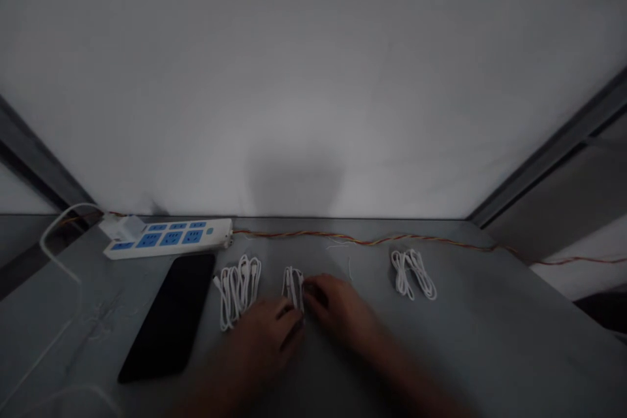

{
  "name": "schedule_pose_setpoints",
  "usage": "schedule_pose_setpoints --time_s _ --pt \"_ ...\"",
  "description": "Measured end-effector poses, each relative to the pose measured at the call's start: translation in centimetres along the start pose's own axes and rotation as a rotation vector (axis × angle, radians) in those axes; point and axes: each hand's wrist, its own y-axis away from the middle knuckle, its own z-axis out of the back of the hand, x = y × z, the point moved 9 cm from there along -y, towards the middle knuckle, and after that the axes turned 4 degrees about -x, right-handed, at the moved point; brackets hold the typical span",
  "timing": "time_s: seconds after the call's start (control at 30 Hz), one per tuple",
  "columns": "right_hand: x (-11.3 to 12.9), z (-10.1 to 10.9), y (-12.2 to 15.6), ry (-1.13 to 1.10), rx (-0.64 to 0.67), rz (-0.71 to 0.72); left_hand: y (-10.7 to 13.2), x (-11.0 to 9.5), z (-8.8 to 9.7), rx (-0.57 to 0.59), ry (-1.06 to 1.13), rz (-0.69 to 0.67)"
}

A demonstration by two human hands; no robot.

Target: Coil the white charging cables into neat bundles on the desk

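A grey counter (455, 339) meets a smooth white wall (313, 78). The left hand (264, 333) and right hand (337, 310) reach forward, backs up, their fingers (313, 294) curled against a looped white cable bundle (292, 284); blur hides whether they grip it. Another cable bundle (238, 290) lies just left of the fingers, a third bundle (414, 274) well right, and a glossy black smartphone (169, 317) further left.

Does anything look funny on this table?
Yes, a twisted orange and yellow wire stretches loose along the back of the table. It looks odd because it isn't tied up in neat bunches like the white cables.
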Motion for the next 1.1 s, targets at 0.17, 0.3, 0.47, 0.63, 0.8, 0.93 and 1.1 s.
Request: schedule_pose_setpoints --time_s 0.17,0.3,0.47,0.63,0.8,0.93,1.1 --pt "0.2 -0.3 0.3 0.016 0.041 -0.032 0.1 0.2 -0.2 -0.037 0.110 0.042" --pt "0.1 -0.6 0.3 -0.004 0.035 -0.042 0.2 -0.2 -0.6 -0.006 0.174 0.012" --pt "-1.2 -0.1 0.1 -0.072 0.011 -0.099 0.2 0.8 -0.1 -0.064 0.038 0.064" --pt "-2.4 0.7 0.1 -0.238 -0.003 -0.199 -0.3 2.1 1.3 -0.056 -0.193 0.164" --pt "-2.2 0.9 0.1 -0.279 0.035 -0.176 -0.4 1.8 1.1 -0.001 -0.141 0.180" --pt "-2.0 0.7 -0.1 -0.265 0.038 -0.142 -0.6 1.1 0.4 0.011 -0.095 0.175" --pt "-2.7 0.6 -0.2 -0.062 -0.015 -0.164 -1.1 1.2 0.0 0.069 -0.125 0.242"
